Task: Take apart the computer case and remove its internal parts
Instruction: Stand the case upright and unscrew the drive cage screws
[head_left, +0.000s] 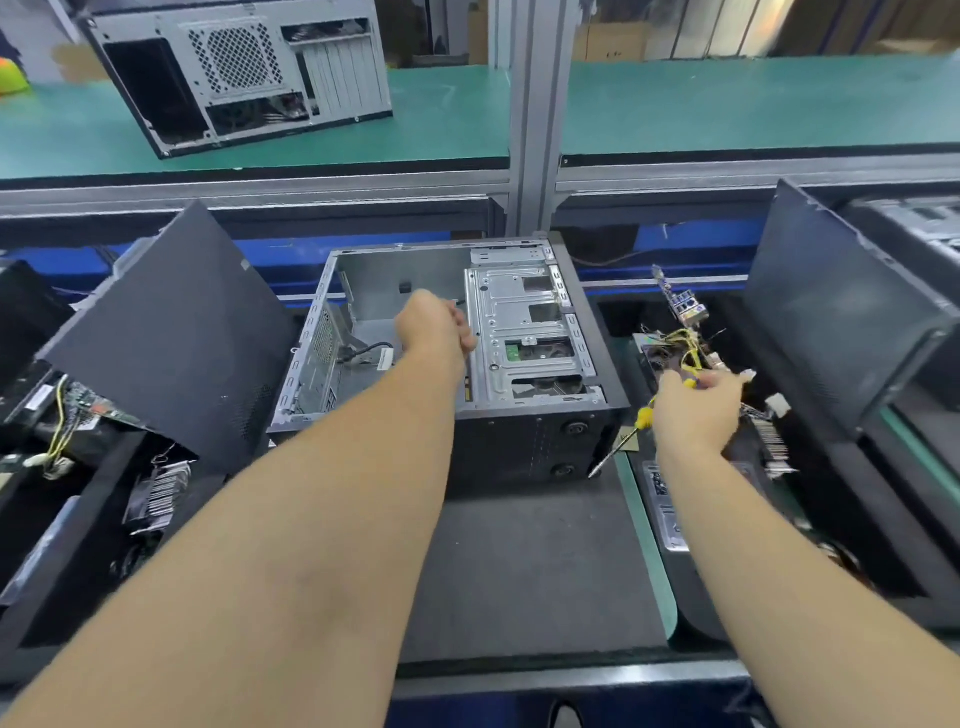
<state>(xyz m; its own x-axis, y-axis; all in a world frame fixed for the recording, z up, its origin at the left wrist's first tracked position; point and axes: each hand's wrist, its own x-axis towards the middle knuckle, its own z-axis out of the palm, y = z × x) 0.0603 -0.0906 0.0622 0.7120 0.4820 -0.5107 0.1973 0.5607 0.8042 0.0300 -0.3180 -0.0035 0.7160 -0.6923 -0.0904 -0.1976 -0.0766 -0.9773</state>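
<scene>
The open computer case (535, 426) lies on its side at the middle of the bench, its main bay mostly bare with a black cable (363, 353) on the floor. A silver drive cage (524, 332) fills its right part. My left hand (436, 322) is inside the case beside the cage, fingers curled; what it grips is hidden. My right hand (696, 405) is to the right of the case, closed on a bundle of yellow and black wires (685, 348) with white connectors. A yellow-handled screwdriver (631, 431) lies beside the case's front right corner.
A black side panel (171, 332) leans at the left over removed boards and cables (67, 415). Another black panel (831, 312) leans at the right above a tray of parts (769, 441). A second grey case (239, 73) stands on the green upper shelf. An aluminium post (535, 114) rises behind.
</scene>
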